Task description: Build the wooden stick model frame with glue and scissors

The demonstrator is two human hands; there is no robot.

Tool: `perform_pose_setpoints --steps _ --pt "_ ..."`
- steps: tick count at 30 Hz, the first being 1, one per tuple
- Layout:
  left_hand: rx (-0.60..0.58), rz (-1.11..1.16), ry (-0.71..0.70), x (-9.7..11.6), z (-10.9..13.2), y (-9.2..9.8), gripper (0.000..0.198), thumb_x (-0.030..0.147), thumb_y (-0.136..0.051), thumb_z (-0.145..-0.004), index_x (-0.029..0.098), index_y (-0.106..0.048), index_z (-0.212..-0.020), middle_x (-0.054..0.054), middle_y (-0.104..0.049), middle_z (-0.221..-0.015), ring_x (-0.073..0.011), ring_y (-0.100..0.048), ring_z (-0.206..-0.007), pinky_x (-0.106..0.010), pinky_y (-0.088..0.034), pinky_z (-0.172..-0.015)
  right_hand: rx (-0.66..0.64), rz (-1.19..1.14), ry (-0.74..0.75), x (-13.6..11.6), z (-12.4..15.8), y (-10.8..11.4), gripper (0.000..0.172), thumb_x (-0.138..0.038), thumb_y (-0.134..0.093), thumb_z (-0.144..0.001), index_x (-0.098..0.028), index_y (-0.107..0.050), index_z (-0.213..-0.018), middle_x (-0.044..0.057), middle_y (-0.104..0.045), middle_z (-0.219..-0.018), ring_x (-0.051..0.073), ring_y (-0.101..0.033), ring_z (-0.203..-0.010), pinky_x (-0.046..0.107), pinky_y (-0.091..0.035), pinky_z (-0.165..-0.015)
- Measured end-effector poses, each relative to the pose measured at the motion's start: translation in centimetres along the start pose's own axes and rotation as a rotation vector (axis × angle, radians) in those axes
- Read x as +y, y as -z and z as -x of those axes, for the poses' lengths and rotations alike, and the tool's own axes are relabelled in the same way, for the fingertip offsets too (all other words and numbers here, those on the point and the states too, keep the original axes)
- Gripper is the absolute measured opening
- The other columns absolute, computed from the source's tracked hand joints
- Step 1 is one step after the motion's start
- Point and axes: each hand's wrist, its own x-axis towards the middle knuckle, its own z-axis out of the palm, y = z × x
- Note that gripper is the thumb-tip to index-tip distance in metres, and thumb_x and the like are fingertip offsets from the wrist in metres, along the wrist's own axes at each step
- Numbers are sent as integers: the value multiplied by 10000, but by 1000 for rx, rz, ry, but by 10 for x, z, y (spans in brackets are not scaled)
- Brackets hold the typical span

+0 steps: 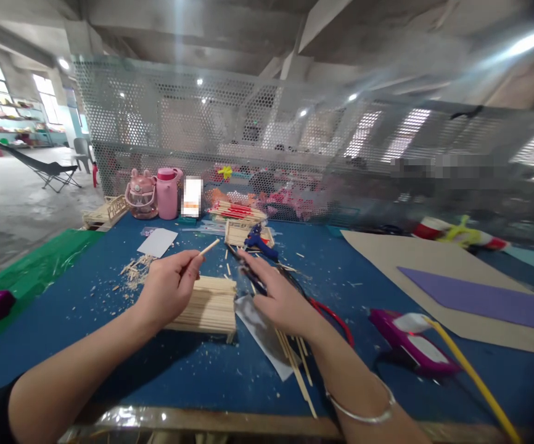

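Note:
My left hand (169, 283) is closed on a short thin wooden stick (209, 248), pinched between thumb and fingers and pointing up to the right. Below it on the blue table lies a panel of wooden sticks (205, 308) set side by side, partly covered by that hand. My right hand (280, 296) has its fingers around a long dark tool (258, 285), whose kind I cannot make out. Beyond its fingers lies a blue glue gun (263, 242). Under the right hand are a grey-white sheet (267, 339) and several long sticks (297, 370).
Stick scraps (136, 271) and a white card (158, 242) lie at left. A pink bottle (168, 194), pink jug (141, 196) and stick bundle (239, 211) stand behind. A purple device (415, 345) with yellow cable, a red curved piece (336, 317) and cardboard (382, 265) are right.

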Motion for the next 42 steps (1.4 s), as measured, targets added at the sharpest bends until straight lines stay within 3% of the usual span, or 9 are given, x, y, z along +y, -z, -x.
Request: perform_pose_setpoints --steps 4,12,19,23,27,31,37,39,42 --pt "-5 -13 -7 1 3 -3 263 281 -414 -869 173 -595 -712 24 -570 -538 -86 -519 -496 -182 -383 -519 -119 63 49 -9 1 -13 739 -79 -427 -682 -213 -258 -1389 115 -441 -1259 239 -405 -1189 451 -318 -1009" --pt "-80 -25 -75 5 5 -4 269 236 -408 -867 178 -545 -643 33 -552 -513 -76 -487 -452 -178 -371 -501 -96 40 75 -16 0 -21 698 -111 -452 -698 -216 -284 -1367 115 -474 -1188 243 -443 -1109 462 -360 -956" --pt "-151 -1 -56 8 5 -2 266 235 -396 -869 177 -543 -655 28 -564 -536 -85 -501 -478 -188 -361 -501 -11 44 89 -17 1 -27 712 -68 -436 -625 -233 -360 -1313 86 -534 -1160 226 -509 -1036 405 -412 -905" --pt "-206 -22 -28 11 6 1 294 327 -403 -872 169 -542 -668 11 -572 -554 -104 -510 -505 -205 -336 -489 3 42 89 -19 1 -29 680 -79 -434 -627 -211 -381 -1293 89 -550 -1158 222 -525 -1012 390 -434 -877" --pt "-202 -44 49 12 7 1 390 385 -361 -884 158 -572 -647 -15 -591 -552 -117 -511 -499 -223 -324 -481 28 71 93 -18 2 -35 689 -94 -465 -625 -194 -372 -1301 111 -505 -1218 247 -484 -1084 425 -403 -923" --pt "-202 -21 82 11 6 2 371 362 -380 -875 157 -616 -676 -27 -628 -578 -128 -535 -515 -228 -333 -488 128 183 113 -16 1 -45 719 -77 -449 -632 -193 -337 -1333 109 -534 -1121 248 -471 -1061 443 -385 -931" --pt "-234 26 206 10 1 3 357 354 -402 -858 165 -657 -694 2 -603 -519 -130 -505 -478 -226 -333 -450 242 530 90 -22 -2 -42 697 -96 -460 -669 -141 -343 -1355 133 -528 -934 280 -463 -893 443 -399 -780" --pt "-227 18 184 9 -1 3 354 353 -402 -860 167 -654 -694 6 -603 -524 -126 -504 -479 -221 -339 -450 260 577 93 -24 -3 -40 681 -113 -467 -679 -124 -353 -1351 140 -530 -919 283 -463 -873 435 -393 -765" --pt "-179 -49 29 7 -2 5 324 344 -436 -853 162 -626 -664 5 -610 -540 -112 -512 -490 -209 -348 -471 249 398 144 -25 -3 -39 727 -95 -467 -625 -132 -353 -1342 118 -556 -976 254 -483 -918 384 -401 -810"
